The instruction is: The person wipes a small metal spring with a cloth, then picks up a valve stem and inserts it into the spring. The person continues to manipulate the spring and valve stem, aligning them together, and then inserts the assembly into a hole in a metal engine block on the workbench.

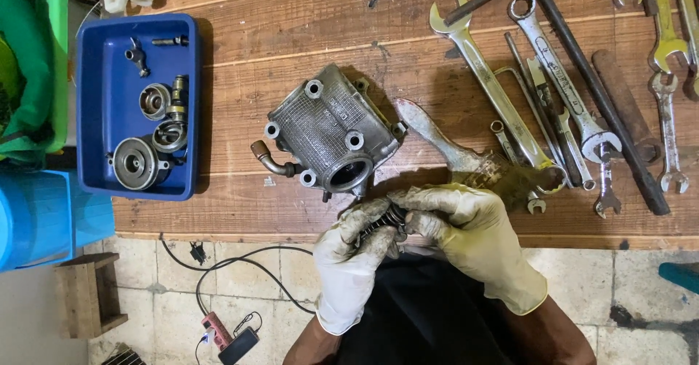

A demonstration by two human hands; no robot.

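Both my hands wear dirty pale gloves and meet just past the near edge of the wooden bench. My left hand [354,252] and my right hand [466,230] pinch a small dark coil spring [394,218] between their fingertips. Right behind them on the bench lies a grey metal engine cylinder head [331,133] with bolt holes, a round port facing me and a bent pipe stub on its left side.
A blue tray [102,103] at left holds several round metal parts and bolts. A worn paintbrush [451,154] lies beside the cylinder head. Several spanners [495,88] and a long T-handle wrench [582,66] lie at right. Cables and a phone [238,345] are on the tiled floor.
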